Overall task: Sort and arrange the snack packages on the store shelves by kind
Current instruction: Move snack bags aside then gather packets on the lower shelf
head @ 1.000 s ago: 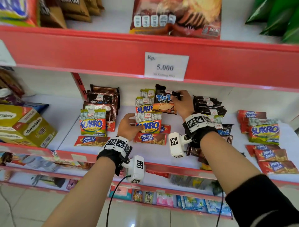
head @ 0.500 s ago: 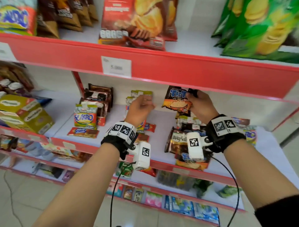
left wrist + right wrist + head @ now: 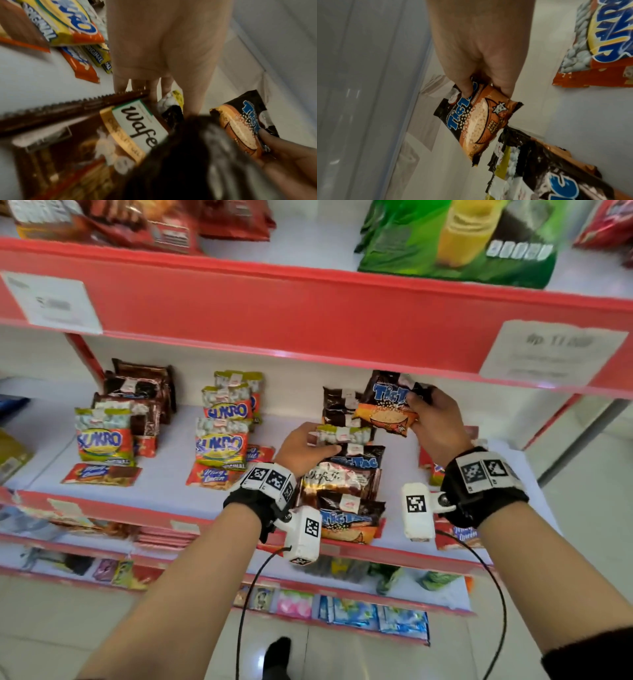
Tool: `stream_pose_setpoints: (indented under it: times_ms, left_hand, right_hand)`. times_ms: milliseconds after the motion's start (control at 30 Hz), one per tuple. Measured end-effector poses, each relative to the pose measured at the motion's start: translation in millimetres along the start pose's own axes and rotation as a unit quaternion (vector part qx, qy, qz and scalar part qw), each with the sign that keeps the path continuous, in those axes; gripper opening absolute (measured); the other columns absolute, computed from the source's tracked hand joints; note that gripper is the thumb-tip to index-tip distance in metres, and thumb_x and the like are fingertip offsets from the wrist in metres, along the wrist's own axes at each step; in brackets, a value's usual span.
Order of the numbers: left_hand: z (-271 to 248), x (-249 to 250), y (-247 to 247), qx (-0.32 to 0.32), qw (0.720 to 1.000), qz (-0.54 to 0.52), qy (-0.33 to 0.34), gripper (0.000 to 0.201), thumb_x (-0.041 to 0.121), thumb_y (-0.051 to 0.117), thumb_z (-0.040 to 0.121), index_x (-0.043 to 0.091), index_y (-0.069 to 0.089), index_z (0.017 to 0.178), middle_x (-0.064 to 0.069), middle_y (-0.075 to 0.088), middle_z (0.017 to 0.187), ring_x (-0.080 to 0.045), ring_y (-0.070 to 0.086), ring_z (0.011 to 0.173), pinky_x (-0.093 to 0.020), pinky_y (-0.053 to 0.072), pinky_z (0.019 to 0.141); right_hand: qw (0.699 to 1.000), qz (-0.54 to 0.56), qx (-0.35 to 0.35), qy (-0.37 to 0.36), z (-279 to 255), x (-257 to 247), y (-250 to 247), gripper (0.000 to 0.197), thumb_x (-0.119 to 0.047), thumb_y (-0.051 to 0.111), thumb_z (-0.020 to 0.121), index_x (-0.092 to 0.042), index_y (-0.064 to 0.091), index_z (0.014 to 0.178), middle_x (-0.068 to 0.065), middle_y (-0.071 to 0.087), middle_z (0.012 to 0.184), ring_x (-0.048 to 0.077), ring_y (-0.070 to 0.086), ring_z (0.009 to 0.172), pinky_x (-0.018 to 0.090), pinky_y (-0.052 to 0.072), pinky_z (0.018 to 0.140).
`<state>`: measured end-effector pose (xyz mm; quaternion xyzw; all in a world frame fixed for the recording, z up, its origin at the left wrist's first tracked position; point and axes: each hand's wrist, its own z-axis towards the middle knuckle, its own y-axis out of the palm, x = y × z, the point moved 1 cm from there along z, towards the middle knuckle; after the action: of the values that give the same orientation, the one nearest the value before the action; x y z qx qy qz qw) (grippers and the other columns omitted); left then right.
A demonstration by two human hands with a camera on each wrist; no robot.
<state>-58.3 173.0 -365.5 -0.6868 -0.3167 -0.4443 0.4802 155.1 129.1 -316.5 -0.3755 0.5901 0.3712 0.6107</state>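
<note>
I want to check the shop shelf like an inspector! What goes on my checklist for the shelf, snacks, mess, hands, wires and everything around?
Surface: white shelf with a red front edge.
Job's things: Tic Tac packet lifted off the shelf; Sukro packs stacked at centre; mixed pile in front holds Tic Tac, wafer and Sukro packs.
Clutter: nothing seen.
Grippers: right hand pinches the Tic Tac packet; left hand grips a Sukro pack atop the pile.
Cables: black wires hang from both wrist cameras.
Surroundings: chip bags above, price tags, small packets below.
</note>
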Motion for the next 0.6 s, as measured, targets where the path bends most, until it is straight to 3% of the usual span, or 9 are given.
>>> stream_pose_setpoints:
  times_ms: [67,200,300,367,467,600]
  left_hand:
    - [3.9,-3.4,7.2,0.024,1.000,0.008,0.004,0.046,0.016,0.077,0.076,0.008,0.053,0.115,-0.001,0.059,0.096,-0.010,0.056,0.081,-0.015,0.045,0.063]
    - [6.9,-10.5,10.5,0.033,0.999,0.004,0.013,0.039,0.013,0.079,0.073,0.010,0.054,0.103,0.002,0.062,0.090,-0.007,0.058,0.077,-0.009,0.043,0.059]
    - [5.7,-13.0,9.7,0.002,0.999,-0.016,0.028,0.036,0.008,0.077,0.075,0.005,0.063,0.108,-0.007,0.069,0.105,-0.015,0.064,0.093,-0.022,0.052,0.081]
    - [3.6,-14.7,9.3,-0.009,0.998,-0.052,0.033,0.036,0.004,0.076,0.075,0.006,0.064,0.110,-0.010,0.070,0.109,-0.017,0.065,0.098,-0.027,0.052,0.088]
    - [1.3,-18.5,9.1,-0.020,0.995,-0.086,0.043,0.031,0.001,0.073,0.077,0.005,0.065,0.106,-0.014,0.071,0.107,-0.018,0.067,0.093,-0.025,0.055,0.083]
    - [2.2,-20.2,8.5,-0.037,0.993,-0.103,0.039,0.026,-0.001,0.072,0.078,0.004,0.065,0.103,-0.015,0.071,0.103,-0.021,0.069,0.091,-0.031,0.057,0.082]
  right_hand:
    - [1.000,0.009,0.008,-0.004,3.2,2.8,-5.1,0.019,-0.010,0.053,0.095,-0.004,0.060,0.112,0.015,0.065,0.109,0.026,0.063,0.097,0.038,0.052,0.087]
    - [1.000,0.022,-0.009,-0.010,7.8,4.6,-4.6,0.012,-0.008,0.053,0.095,-0.014,0.063,0.098,0.017,0.065,0.110,0.031,0.063,0.104,0.050,0.050,0.096]
    - [0.998,0.051,-0.025,0.000,11.9,7.2,0.9,0.012,-0.003,0.051,0.094,-0.009,0.061,0.100,0.016,0.064,0.106,0.030,0.062,0.100,0.053,0.048,0.097]
    - [0.998,0.043,-0.034,-0.002,13.4,10.4,5.4,0.014,-0.001,0.050,0.094,-0.006,0.058,0.105,0.018,0.062,0.108,0.033,0.061,0.103,0.055,0.047,0.098]
    - [0.998,0.032,-0.052,-0.016,13.4,16.0,10.7,0.019,0.001,0.050,0.093,-0.007,0.056,0.109,0.017,0.063,0.109,0.035,0.061,0.106,0.052,0.048,0.096]
    - [0.996,0.022,-0.079,-0.017,12.4,24.1,13.8,0.024,0.003,0.051,0.092,-0.011,0.058,0.110,0.012,0.065,0.105,0.029,0.062,0.103,0.046,0.050,0.092]
